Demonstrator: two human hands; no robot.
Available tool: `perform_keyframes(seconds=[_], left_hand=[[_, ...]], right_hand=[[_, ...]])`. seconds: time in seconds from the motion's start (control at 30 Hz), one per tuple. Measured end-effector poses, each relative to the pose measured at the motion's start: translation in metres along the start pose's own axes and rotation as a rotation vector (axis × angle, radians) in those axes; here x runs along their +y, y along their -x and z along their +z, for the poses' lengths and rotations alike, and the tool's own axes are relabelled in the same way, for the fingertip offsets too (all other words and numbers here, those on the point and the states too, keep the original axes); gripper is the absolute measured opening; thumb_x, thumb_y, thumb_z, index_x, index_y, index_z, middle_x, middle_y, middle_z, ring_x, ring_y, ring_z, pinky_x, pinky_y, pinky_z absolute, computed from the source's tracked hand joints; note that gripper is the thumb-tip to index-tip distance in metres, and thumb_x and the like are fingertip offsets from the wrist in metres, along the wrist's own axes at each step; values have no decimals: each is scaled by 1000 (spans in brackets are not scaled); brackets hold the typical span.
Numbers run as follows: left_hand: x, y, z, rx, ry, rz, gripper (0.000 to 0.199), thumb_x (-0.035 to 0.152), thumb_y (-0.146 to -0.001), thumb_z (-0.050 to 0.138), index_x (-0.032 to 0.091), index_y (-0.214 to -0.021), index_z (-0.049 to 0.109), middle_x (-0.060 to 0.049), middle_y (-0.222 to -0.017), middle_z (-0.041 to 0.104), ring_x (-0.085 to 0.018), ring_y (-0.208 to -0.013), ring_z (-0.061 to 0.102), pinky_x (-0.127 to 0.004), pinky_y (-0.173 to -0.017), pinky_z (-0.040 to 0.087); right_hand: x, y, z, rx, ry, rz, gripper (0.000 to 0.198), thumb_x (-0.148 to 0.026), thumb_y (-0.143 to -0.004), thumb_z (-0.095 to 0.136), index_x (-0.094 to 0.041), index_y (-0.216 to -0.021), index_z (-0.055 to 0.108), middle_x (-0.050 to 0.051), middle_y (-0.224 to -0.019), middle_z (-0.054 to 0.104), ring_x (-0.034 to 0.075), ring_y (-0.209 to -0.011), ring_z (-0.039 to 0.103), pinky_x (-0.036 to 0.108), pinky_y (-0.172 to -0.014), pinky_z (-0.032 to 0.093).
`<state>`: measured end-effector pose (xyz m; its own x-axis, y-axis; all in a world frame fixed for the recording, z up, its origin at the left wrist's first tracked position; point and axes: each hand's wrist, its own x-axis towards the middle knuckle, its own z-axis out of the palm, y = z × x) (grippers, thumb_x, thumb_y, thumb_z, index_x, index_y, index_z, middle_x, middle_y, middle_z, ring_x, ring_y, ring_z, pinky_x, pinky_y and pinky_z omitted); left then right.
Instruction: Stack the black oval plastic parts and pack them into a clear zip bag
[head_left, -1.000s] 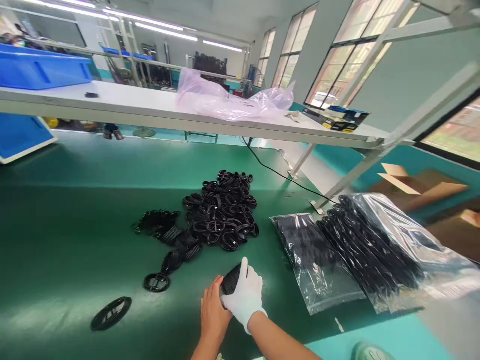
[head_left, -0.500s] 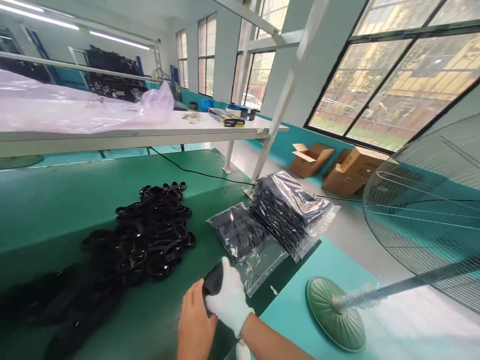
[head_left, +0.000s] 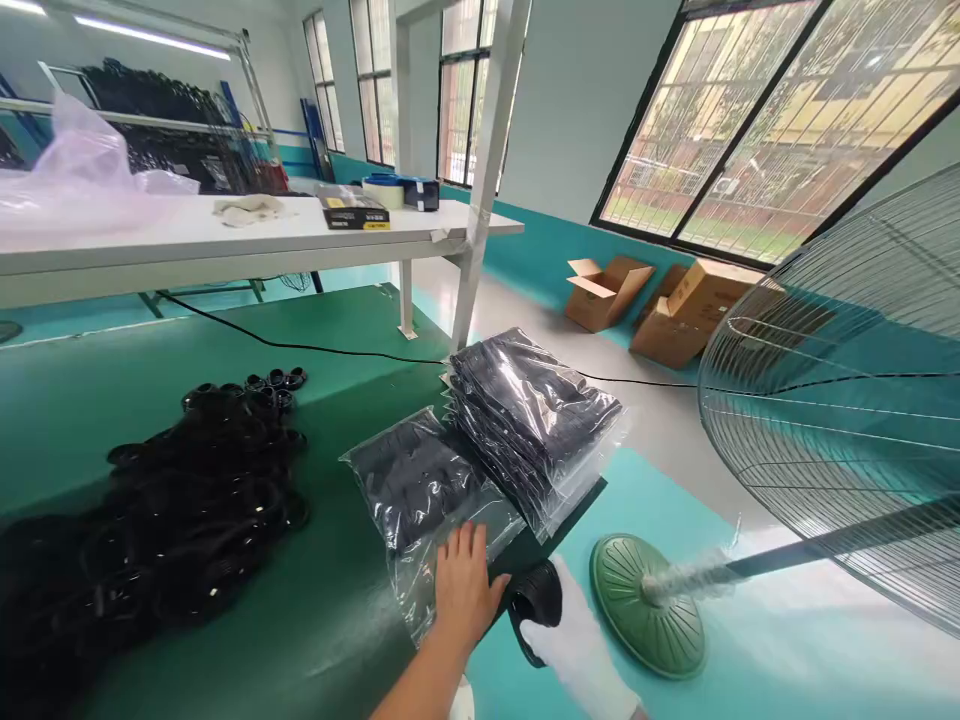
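My gloved right hand (head_left: 581,635) grips a black ribbed bundle (head_left: 536,605); I judge it light and springy, best held around the outside. My bare left hand (head_left: 466,582), just beside it, lies spread, clasping nothing, over a clear bag (head_left: 420,495); its film looks thin and slippery: pinch an edge. Beyond sits a bagged stack (head_left: 529,405)

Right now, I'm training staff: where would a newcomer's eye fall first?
Probably the glossy stack of bagged black pieces near the centre, at the edge of the green table. Then the dark pile at left and the big wire fan at right. Low down, the gloved right hand holds a black item.
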<state>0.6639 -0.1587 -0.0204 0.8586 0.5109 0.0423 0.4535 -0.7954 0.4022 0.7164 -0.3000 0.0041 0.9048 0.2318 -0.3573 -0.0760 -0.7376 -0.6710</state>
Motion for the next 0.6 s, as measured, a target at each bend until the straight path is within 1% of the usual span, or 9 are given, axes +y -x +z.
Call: perform_keyframes(seconds=[0.07, 0.1, 0.2, 0.27, 0.3, 0.37, 0.43, 0.5, 0.6], left_hand=[[11, -17, 15, 40, -81, 35, 57, 36, -71, 60, 18, -122, 44, -11, -125, 47, -30, -113, 42, -43, -90, 37], [15, -23, 20, 53, -113, 39, 54, 35, -71, 60, 18, -120, 46, -11, -123, 48, -29, -112, 43, -43, -89, 37], [17, -33, 26, 31, -176, 28, 32, 27, -75, 56, 17, -105, 56, -9, -107, 56, -26, -101, 49, -40, -84, 39], [14, -31, 22, 8, -189, 33, 25, 25, -76, 53, 18, -100, 57, -7, -101, 57, -24, -98, 50, -38, -82, 39], [11, -28, 18, 5, -192, 42, 27, 26, -76, 53, 18, -102, 56, -7, -103, 57, -24, -100, 49, -38, -83, 39], [3, -18, 9, -2, -204, 60, 38, 29, -75, 56, 20, -112, 51, -8, -114, 53, -25, -107, 45, -38, -85, 38], [-7, -6, -1, -40, -234, 57, 45, 27, -73, 57, 20, -116, 49, -8, -119, 50, -27, -110, 44, -39, -87, 37], [-17, 4, -9, -101, -268, 36, 39, 22, -73, 54, 20, -112, 52, -8, -115, 53, -26, -106, 46, -39, -86, 38], [-30, 12, -13, -165, -281, 39, 26, 17, -77, 46, 18, -102, 57, -8, -108, 56, -24, -101, 50, -37, -82, 40]], right_hand=[[1, -2, -9, -27, -17, 51, 82, -25, -52, 56, -18, -131, 35, 7, -117, 56, 24, -111, 51, 31, -93, 41], [1, -3, -13, -44, -20, 75, 82, -25, -52, 56, -18, -131, 35, 7, -116, 57, 25, -109, 53, 32, -91, 42], [5, -7, -26, -96, -22, 130, 84, -24, -52, 55, -20, -133, 33, 6, -115, 58, 25, -106, 55, 32, -89, 43], [9, -9, -33, -135, -23, 160, 86, -23, -52, 54, -21, -135, 29, 5, -117, 57, 24, -107, 54, 31, -89, 43], [10, -11, -36, -154, -22, 180, 87, -23, -52, 54, -21, -135, 28, 4, -117, 57, 23, -108, 54, 30, -89, 43], [11, -12, -42, -184, -20, 217, 87, -22, -53, 54, -22, -136, 27, 4, -118, 57, 23, -108, 53, 29, -88, 43], [11, -12, -45, -203, -24, 252, 86, -22, -53, 54, -22, -135, 28, 6, -117, 57, 24, -108, 53, 31, -87, 44], [11, -11, -47, -206, -57, 258, 85, -23, -53, 54, -21, -135, 30, 7, -116, 58, 26, -106, 55, 34, -84, 45], [12, -9, -43, -213, -138, 229, 82, -24, -53, 54, -21, -133, 34, 7, -110, 61, 26, -100, 58, 36, -82, 45]])
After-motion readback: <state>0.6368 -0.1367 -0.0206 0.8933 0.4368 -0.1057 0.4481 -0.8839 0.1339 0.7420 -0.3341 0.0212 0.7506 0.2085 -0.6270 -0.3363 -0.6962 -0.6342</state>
